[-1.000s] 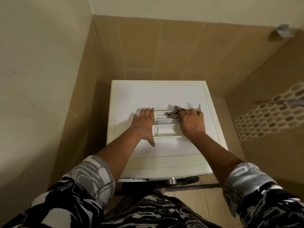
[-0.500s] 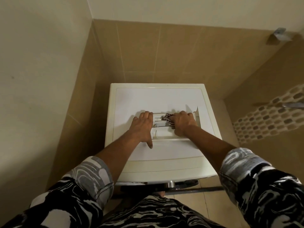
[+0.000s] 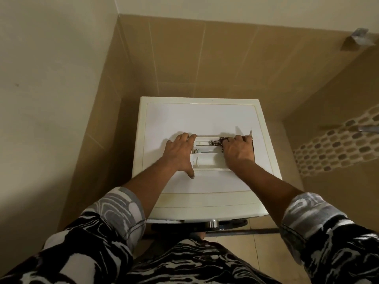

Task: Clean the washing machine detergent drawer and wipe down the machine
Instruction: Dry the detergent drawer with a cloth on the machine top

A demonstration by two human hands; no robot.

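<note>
Bracing the washing machine (image 3: 205, 119), the left hand (image 3: 181, 153) lies flat and released just left of the detergent drawer (image 3: 207, 155), likely for steadiness. The right hand (image 3: 238, 150) grasps one checkered cloth (image 3: 217, 142) at the drawer's right side, presumably scrubbing. Count: one drawer, three visible compartments.

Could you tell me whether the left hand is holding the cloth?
No, the left hand lies flat on the machine top; the right hand holds the cloth.

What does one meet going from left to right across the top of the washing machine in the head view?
left hand flat on the lid → open detergent drawer → checked cloth → right hand gripping the cloth
</note>
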